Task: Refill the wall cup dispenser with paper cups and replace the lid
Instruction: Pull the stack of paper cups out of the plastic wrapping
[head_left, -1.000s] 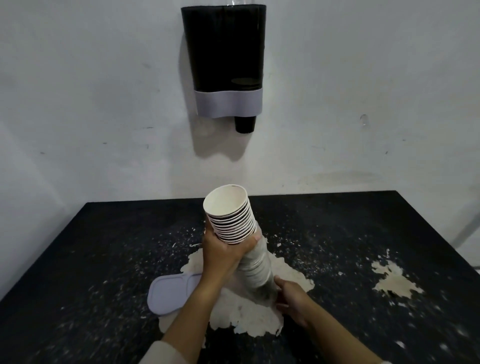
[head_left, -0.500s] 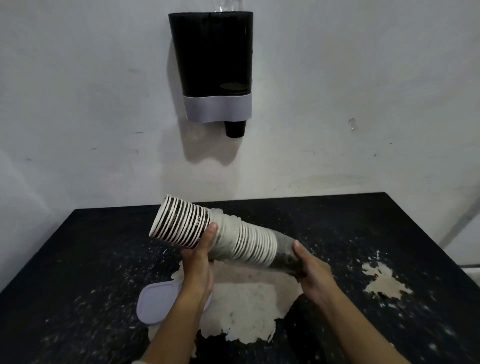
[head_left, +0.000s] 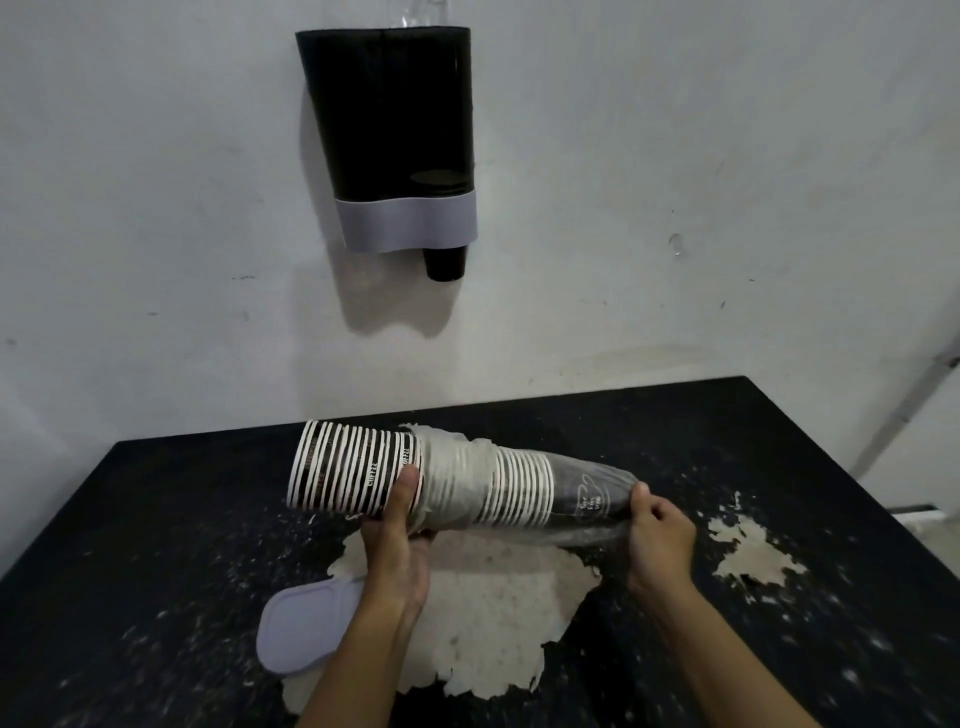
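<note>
A long stack of black-and-white paper cups (head_left: 353, 474) lies almost level above the table, its right half still inside a clear plastic sleeve (head_left: 587, 501). My left hand (head_left: 397, 540) grips the stack from below near its middle, thumb on the front. My right hand (head_left: 657, 535) pinches the closed end of the sleeve at the right. The dark cup dispenser (head_left: 389, 119) hangs on the wall above, with a grey band at its base and one black cup (head_left: 443, 264) poking out underneath. Its top has no lid on it. The grey lid (head_left: 306, 626) lies flat on the table by my left forearm.
The black table (head_left: 156, 545) has worn, pale patches where the coating has peeled, one large patch (head_left: 493, 597) under my hands and a smaller one (head_left: 753, 551) at the right. The white wall stands directly behind the table. A pipe (head_left: 904, 410) runs down at the far right.
The cup stack has swung from nearly upright to almost level and has risen off the table. My right hand has slid out to the sleeve's far end.
</note>
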